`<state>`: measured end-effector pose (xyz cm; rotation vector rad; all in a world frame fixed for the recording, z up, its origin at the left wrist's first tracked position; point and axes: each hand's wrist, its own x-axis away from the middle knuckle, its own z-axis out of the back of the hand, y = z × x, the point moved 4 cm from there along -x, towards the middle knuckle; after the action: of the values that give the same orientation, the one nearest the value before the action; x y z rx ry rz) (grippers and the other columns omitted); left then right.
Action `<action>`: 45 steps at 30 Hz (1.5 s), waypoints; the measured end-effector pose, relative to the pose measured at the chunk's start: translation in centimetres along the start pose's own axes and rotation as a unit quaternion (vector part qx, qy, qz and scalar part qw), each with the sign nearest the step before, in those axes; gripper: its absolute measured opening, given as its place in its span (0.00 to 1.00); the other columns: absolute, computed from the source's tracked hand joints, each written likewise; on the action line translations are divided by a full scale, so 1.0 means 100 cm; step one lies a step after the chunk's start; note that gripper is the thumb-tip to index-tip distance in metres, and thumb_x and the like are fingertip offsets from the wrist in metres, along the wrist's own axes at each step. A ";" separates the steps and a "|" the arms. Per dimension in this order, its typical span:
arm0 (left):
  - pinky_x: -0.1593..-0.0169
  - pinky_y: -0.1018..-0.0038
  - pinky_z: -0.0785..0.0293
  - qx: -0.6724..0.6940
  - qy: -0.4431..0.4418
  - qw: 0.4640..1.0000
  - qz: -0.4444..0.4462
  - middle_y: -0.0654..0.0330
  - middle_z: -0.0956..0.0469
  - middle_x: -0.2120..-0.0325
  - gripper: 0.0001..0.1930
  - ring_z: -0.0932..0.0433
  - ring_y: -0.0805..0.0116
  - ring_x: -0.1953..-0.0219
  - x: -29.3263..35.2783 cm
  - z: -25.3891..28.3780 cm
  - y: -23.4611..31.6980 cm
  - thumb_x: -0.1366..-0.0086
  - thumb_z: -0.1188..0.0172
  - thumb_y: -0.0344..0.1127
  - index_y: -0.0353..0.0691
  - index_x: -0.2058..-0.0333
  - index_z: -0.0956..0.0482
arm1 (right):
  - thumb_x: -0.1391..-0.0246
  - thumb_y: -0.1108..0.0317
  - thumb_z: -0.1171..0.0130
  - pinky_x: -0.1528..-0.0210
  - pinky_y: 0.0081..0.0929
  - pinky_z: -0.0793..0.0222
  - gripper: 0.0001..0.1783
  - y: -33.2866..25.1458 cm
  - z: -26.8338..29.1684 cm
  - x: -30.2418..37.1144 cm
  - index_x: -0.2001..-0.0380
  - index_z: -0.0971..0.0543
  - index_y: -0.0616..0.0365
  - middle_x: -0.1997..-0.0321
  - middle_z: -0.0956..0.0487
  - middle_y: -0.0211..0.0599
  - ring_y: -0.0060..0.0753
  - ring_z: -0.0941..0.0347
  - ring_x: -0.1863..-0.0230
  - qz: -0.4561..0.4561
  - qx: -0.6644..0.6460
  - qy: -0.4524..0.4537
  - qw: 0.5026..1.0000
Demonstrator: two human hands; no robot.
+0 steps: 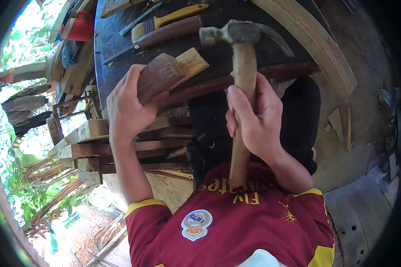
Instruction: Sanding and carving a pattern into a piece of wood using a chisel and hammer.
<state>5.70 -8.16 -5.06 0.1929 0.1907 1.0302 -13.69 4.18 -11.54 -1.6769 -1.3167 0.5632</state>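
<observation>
Wood block (159, 74), reddish-brown, sits in my left hand (128, 109), grip wrapped round its near end, thumb underneath, pressing it against the edge of the dark worktop (218, 53). Right hand (256, 122) has its grip closed tight on the wooden handle of a claw hammer (241, 89), steel head up over the worktop, just right of the block. Looks like the striking step: hammer raised, block steadied. Next move calls for a controlled blow with my left fingers kept off the strike face, block held flat so it doesn't skid.

Past the block lie a pale wood offcut (192, 62), a chisel with brown handle (165, 34), and a yellow-handled brush (169, 20). Curved wooden piece (316, 42) runs along the far right. Long dark-red strip (254, 75) lies across behind the hammer handle.

Outdoor workshop: stacked timber (116, 147) lower left, concrete floor (356, 147) with chips on the right, greenery (26, 196) beyond. Red jersey with yellow trim on me.
</observation>
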 end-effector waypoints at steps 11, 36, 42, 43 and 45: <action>0.57 0.56 0.25 -0.004 0.006 1.000 -0.009 0.53 0.18 0.62 0.26 0.19 0.44 0.58 -0.001 0.000 0.003 0.50 0.24 0.40 0.44 0.54 0.26 | 0.33 0.67 0.44 0.85 0.19 0.37 0.16 -0.004 -0.008 -0.003 0.49 0.30 0.67 0.78 0.29 0.26 0.15 0.33 0.85 -0.029 0.005 -0.027 0.999; 0.60 0.60 0.24 0.009 0.023 1.000 0.019 0.55 0.18 0.69 0.27 0.18 0.48 0.64 -0.002 -0.002 -0.004 0.55 0.21 0.48 0.41 0.61 0.22 | 0.32 0.65 0.44 0.83 0.18 0.37 0.18 -0.005 -0.004 -0.013 0.46 0.29 0.68 0.74 0.27 0.28 0.16 0.31 0.83 -0.084 -0.020 -0.087 0.992; 0.60 0.60 0.24 0.025 0.025 0.999 0.021 0.55 0.17 0.69 0.27 0.17 0.48 0.63 -0.002 -0.003 -0.004 0.55 0.21 0.47 0.41 0.61 0.21 | 0.32 0.65 0.43 0.83 0.18 0.37 0.18 -0.005 -0.003 -0.010 0.47 0.29 0.68 0.74 0.27 0.28 0.15 0.32 0.84 -0.100 0.021 -0.120 0.988; 0.60 0.60 0.24 0.024 0.031 0.999 0.015 0.55 0.17 0.69 0.27 0.17 0.48 0.63 -0.003 -0.004 -0.004 0.55 0.21 0.47 0.40 0.61 0.21 | 0.32 0.65 0.43 0.83 0.18 0.37 0.18 -0.004 -0.003 -0.011 0.47 0.29 0.68 0.75 0.27 0.28 0.15 0.32 0.84 -0.085 0.015 -0.098 0.991; 0.59 0.60 0.24 0.019 0.036 0.999 0.011 0.54 0.17 0.69 0.27 0.17 0.48 0.63 -0.004 -0.003 -0.003 0.55 0.21 0.47 0.40 0.60 0.21 | 0.32 0.66 0.43 0.84 0.18 0.38 0.18 0.000 -0.008 -0.012 0.47 0.28 0.68 0.75 0.26 0.28 0.15 0.32 0.84 -0.055 0.002 -0.058 0.997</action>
<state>5.71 -8.61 -5.44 0.1918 0.2746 1.0573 -13.45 2.76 -11.36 -1.5766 -1.4811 0.6048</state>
